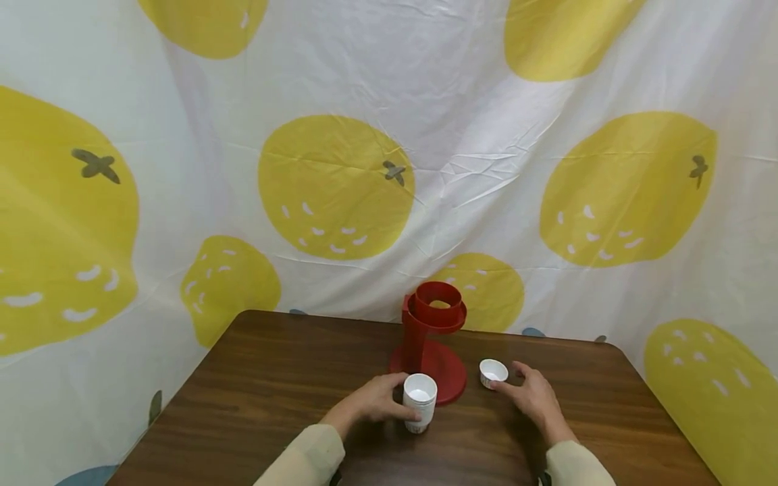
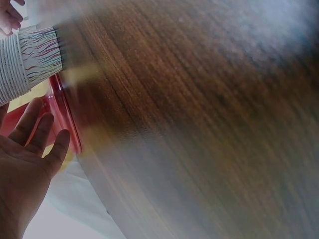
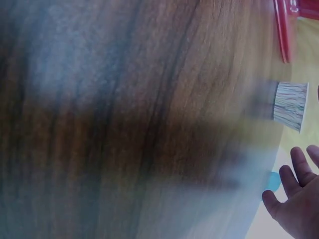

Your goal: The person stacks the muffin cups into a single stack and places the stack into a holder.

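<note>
A stack of white paper cups (image 1: 420,398) with thin wavy coloured lines is held by my left hand (image 1: 383,398). The thumb lies across the front and the index finger reaches the far side. In the left wrist view, the other fingers (image 2: 42,129) spread away from the stacked cups (image 2: 35,62). A single small paper cup (image 1: 493,373) stands upright on the right. Around it, my right hand (image 1: 535,398) is spread, thumb by the near rim and fingers off its right side. The right wrist view has this patterned cup (image 3: 290,105) apart from the visible fingers (image 3: 287,180).
A red stand (image 1: 415,341) with a round base and a ring-shaped holder (image 1: 439,304) on top rises just behind the cup stack. The dark wooden table (image 1: 273,378) ends at a white curtain (image 1: 365,81) printed with yellow lemons.
</note>
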`<state>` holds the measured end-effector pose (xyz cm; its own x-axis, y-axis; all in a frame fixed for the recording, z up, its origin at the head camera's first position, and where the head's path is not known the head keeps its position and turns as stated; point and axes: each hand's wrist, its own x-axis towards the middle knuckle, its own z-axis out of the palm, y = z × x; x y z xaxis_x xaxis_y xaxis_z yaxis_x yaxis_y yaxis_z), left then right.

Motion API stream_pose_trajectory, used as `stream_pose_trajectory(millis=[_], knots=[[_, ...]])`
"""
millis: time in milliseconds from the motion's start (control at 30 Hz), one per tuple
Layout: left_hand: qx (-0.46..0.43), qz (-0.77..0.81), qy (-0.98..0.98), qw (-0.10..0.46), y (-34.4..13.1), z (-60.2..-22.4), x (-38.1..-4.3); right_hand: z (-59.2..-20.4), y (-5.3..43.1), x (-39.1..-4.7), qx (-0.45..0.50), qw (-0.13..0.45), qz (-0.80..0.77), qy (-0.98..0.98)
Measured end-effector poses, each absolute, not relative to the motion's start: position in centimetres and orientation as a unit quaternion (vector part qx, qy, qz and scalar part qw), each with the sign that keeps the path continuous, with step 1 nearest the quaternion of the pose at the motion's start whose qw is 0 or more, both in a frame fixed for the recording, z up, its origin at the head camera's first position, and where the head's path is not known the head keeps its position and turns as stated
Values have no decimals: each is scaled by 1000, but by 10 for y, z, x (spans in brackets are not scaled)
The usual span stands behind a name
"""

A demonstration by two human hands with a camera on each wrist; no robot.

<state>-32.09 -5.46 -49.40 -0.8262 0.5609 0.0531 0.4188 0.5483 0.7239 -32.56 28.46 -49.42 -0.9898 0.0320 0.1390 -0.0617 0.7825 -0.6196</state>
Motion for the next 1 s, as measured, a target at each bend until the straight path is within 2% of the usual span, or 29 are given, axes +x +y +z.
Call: stream_pose_trajectory(millis=[467, 1000], knots=[[268, 384, 878, 102, -53, -490, -317, -509, 279, -339, 6, 76, 291, -954], [262, 391, 876, 103, -54, -491, -319, -511, 270, -337, -1, 96, 302, -949]])
